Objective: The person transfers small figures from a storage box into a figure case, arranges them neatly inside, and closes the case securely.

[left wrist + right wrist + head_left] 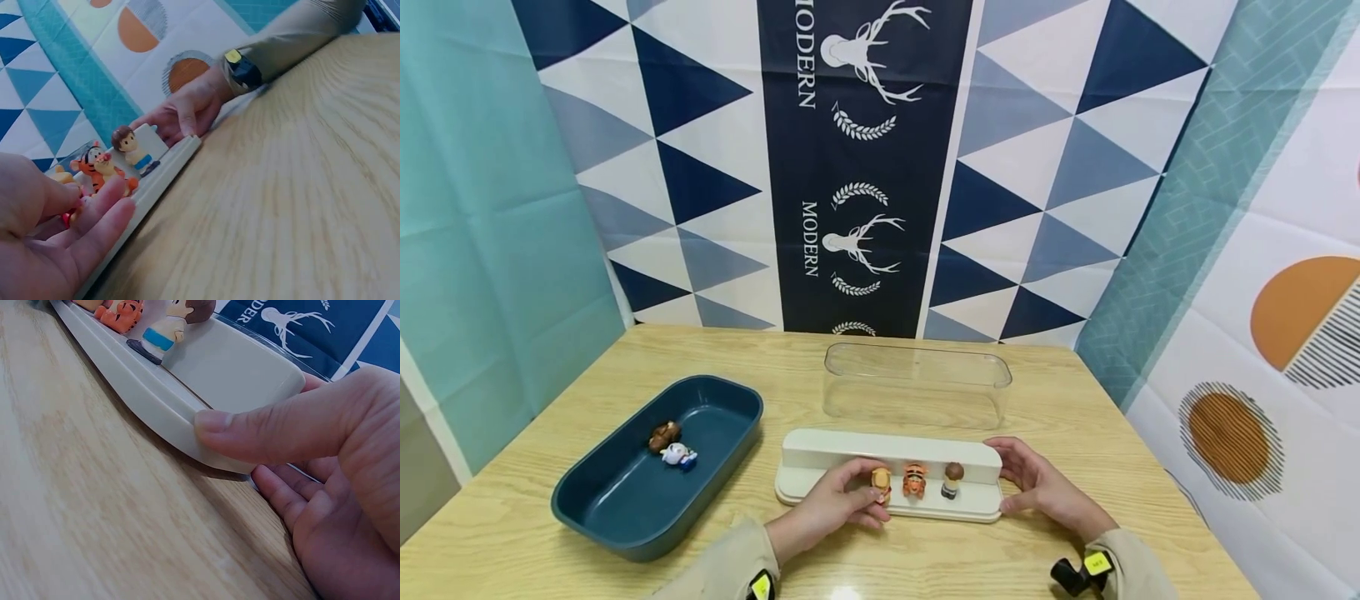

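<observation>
My left hand [838, 502] pinches a small yellow figurine [882, 483] with red on it at the front of a cream stepped display base [808, 482]. In the left wrist view, fingers hide most of that figurine. Just right of it sits an orange striped tiger figurine [913, 481]. A brown-haired boy figurine [952, 481] stands farther right on the same lower step. My right hand [1045, 492] grips the base's right end. In the right wrist view its thumb [250, 432] presses the front rim, while other fingers are behind and below the end.
A clear plastic cover [917, 387] stands behind the base. To the left is a dark blue tub [617, 508] holding a brown figurine [664, 436] and a white-and-blue figurine [679, 456]. Patterned cloths hang around the wooden table [790, 354].
</observation>
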### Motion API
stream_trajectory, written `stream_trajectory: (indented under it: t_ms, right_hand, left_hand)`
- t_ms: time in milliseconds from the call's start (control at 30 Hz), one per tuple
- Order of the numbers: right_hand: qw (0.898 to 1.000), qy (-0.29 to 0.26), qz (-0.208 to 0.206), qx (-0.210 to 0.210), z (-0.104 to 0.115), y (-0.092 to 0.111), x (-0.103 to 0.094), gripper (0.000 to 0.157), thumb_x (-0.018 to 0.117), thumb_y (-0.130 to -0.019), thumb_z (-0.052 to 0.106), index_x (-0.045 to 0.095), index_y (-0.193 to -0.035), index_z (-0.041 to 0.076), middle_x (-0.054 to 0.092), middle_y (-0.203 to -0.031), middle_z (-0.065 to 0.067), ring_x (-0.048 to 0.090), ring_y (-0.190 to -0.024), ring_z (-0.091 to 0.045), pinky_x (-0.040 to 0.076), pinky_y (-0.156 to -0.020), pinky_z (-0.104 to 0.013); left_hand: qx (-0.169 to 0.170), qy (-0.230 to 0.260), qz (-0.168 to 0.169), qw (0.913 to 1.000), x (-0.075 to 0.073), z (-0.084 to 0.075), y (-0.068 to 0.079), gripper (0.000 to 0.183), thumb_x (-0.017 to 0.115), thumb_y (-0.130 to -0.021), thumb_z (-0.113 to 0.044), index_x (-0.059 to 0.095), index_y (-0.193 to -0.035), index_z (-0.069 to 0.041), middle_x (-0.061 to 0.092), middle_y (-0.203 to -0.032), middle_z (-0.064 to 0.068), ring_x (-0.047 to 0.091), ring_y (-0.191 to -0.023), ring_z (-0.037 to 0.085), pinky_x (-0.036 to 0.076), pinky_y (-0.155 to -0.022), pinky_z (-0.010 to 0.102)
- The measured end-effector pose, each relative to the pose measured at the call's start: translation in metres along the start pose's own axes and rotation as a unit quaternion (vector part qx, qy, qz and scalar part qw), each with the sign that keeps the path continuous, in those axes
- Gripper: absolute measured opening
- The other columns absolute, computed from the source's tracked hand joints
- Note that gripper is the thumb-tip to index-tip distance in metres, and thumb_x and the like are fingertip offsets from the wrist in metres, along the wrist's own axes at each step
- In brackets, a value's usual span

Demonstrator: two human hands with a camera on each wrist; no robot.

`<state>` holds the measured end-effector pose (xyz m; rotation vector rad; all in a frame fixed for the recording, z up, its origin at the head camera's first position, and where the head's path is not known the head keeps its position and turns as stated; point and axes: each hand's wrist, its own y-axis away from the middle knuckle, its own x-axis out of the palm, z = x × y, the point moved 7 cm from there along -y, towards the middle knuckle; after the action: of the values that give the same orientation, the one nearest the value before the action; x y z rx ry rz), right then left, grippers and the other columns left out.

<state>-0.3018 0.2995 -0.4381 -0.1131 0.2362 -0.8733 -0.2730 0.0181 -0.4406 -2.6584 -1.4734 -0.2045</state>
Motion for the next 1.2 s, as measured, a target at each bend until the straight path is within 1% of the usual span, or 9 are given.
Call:
stream_trajectory:
  t_ms: [167, 267, 367, 467, 533, 633, 967, 1067, 1200]
  right_hand:
    - [1.0, -0.003, 0.003, 0.001, -0.001, 0.0, 0.0, 0.081, 0.07, -0.08, -0.014, 0.027, -0.148, -0.006, 0.051, -0.137, 0.004, 0.054, -0.122, -0.008, 0.043, -0.101, -0.021]
    - [1.0, -0.006, 0.005, 0.0, 0.0, 0.0, 0.0, 0.081, 0.07, -0.08, -0.015, 0.028, -0.148, -0.005, 0.051, -0.138, 0.005, 0.053, -0.123, -0.008, 0.042, -0.102, -0.021]
    - [1.0, -0.005, 0.004, -0.001, 0.0, 0.0, 0.0, 0.081, 0.07, -0.08, -0.015, 0.028, -0.148, -0.005, 0.051, -0.138, 0.005, 0.053, -0.123, -0.007, 0.042, -0.102, -0.021]
    - [1.0, -0.004, 0.004, -0.002, 0.0, 0.0, 0.0, 0.081, 0.07, -0.08, -0.015, 0.027, -0.148, -0.005, 0.051, -0.138, 0.005, 0.053, -0.123, -0.007, 0.042, -0.102, -0.021]
    - [1.0, -0.003, 0.003, -0.001, 0.0, 0.0, 0.0, 0.081, 0.07, -0.079, -0.015, 0.028, -0.148, -0.005, 0.051, -0.137, 0.005, 0.053, -0.123, -0.007, 0.042, -0.102, -0.02]
    - [1.0, -0.005, 0.002, 0.002, 0.0, 0.0, 0.0, 0.081, 0.071, -0.079, -0.014, 0.03, -0.148, -0.002, 0.052, -0.137, 0.005, 0.053, -0.123, -0.007, 0.042, -0.102, -0.02]
    - [1.0, -0.009, 0.003, -0.002, 0.0, 0.0, 0.0, 0.081, 0.071, -0.08, -0.014, 0.029, -0.148, -0.004, 0.051, -0.138, 0.005, 0.053, -0.123, -0.007, 0.042, -0.102, -0.02]
    - [1.0, -0.006, 0.003, -0.007, 0.0, 0.0, 0.0, 0.081, 0.07, -0.079, -0.015, 0.029, -0.148, -0.004, 0.051, -0.138, 0.005, 0.052, -0.124, -0.007, 0.041, -0.102, -0.02]
    - [1.0, -0.002, 0.002, -0.009, 0.001, 0.0, 0.001, 0.081, 0.07, -0.079, -0.015, 0.03, -0.148, -0.004, 0.051, -0.138, 0.005, 0.052, -0.123, -0.007, 0.041, -0.102, -0.02]
  left_hand:
    - [0.048, -0.064, -0.034, 0.9962, -0.004, -0.004, 0.001, 0.038, 0.058, -0.096, 0.007, 0.05, -0.133, 0.014, 0.064, -0.105, 0.014, 0.07, -0.076, 0.018, 0.059, -0.072, 0.032]
    - [0.081, -0.145, -0.047, 0.985, -0.006, -0.01, 0.002, 0.037, 0.063, -0.094, 0.004, 0.055, -0.13, 0.011, 0.064, -0.111, 0.018, 0.069, -0.072, 0.017, 0.059, -0.066, 0.03]
    - [0.11, -0.265, -0.048, 0.9567, -0.006, -0.018, 0.002, 0.036, 0.066, -0.095, -0.003, 0.059, -0.129, 0.006, 0.063, -0.113, 0.017, 0.065, -0.066, 0.01, 0.056, -0.058, 0.025]
    - [0.135, -0.377, -0.053, 0.9147, -0.005, -0.025, 0.003, 0.035, 0.069, -0.095, -0.011, 0.063, -0.128, -0.001, 0.063, -0.107, 0.008, 0.057, -0.061, 0.002, 0.05, -0.053, 0.021]
    - [0.153, -0.429, -0.059, 0.8885, -0.005, -0.03, 0.004, 0.033, 0.07, -0.094, -0.013, 0.065, -0.126, -0.005, 0.063, -0.102, 0.003, 0.053, -0.062, 0.0, 0.048, -0.055, 0.02]
    - [0.185, -0.474, -0.072, 0.8576, -0.005, -0.039, 0.005, 0.03, 0.072, -0.092, -0.011, 0.066, -0.121, -0.007, 0.064, -0.099, 0.001, 0.052, -0.07, 0.001, 0.047, -0.061, 0.02]
    - [0.239, -0.549, -0.09, 0.7956, 0.0, -0.05, 0.007, 0.025, 0.078, -0.086, -0.011, 0.068, -0.109, -0.009, 0.065, -0.091, 0.0, 0.063, -0.076, 0.008, 0.051, -0.063, 0.021]
    - [0.251, -0.562, -0.094, 0.7821, 0.001, -0.054, 0.008, 0.026, 0.08, -0.085, -0.013, 0.067, -0.108, -0.009, 0.066, -0.09, 0.0, 0.065, -0.077, 0.009, 0.051, -0.062, 0.021]
    - [0.26, -0.571, -0.089, 0.7738, -0.001, -0.06, 0.01, 0.03, 0.08, -0.085, -0.014, 0.065, -0.111, -0.008, 0.067, -0.09, 0.002, 0.062, -0.068, 0.006, 0.047, -0.057, 0.019]
